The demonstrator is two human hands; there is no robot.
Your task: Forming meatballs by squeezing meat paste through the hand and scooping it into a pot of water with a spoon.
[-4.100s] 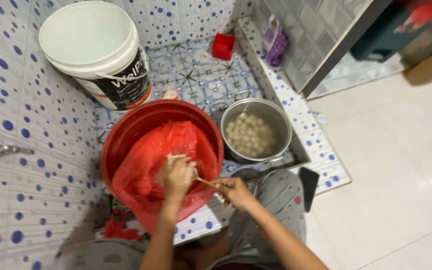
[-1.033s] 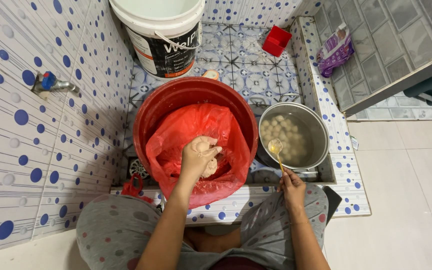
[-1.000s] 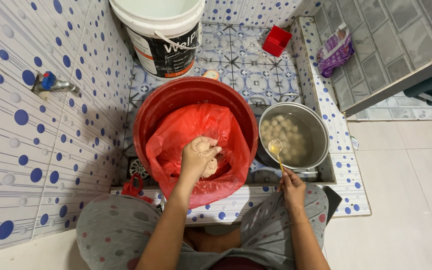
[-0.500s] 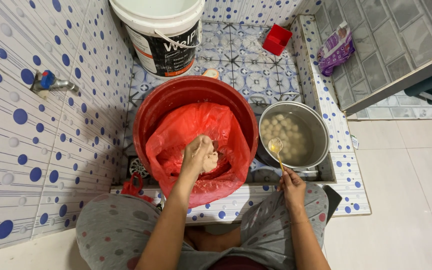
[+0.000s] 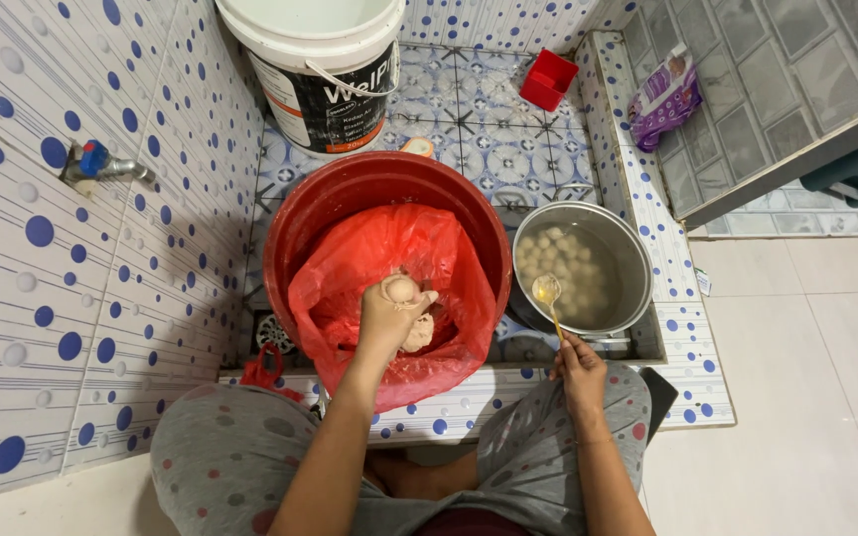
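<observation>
Our left hand (image 5: 389, 316) sits inside the red bag (image 5: 389, 298) that lines the red basin (image 5: 379, 194), fingers curled and squeezed tight around a lump of pale paste (image 5: 417, 333), so that a smooth ball (image 5: 401, 289) bulges out above the thumb and forefinger. Our right hand (image 5: 580, 375) pinches the handle of a spoon (image 5: 548, 295) between thumb and fingertips, its bowl hovering over the steel pot (image 5: 628, 260), where many pale balls float in cloudy water. The pot stands just beside the basin on the patterned tile floor, with a white bucket (image 5: 325, 79) behind them.

To do this well, we judge it best to keep the squeeze even so the ball comes out round, then bring the spoon across and scoop cleanly under the ball at the rim of the fist. We should lower it gently into the water, near the surface, so nothing splashes or deforms.
</observation>
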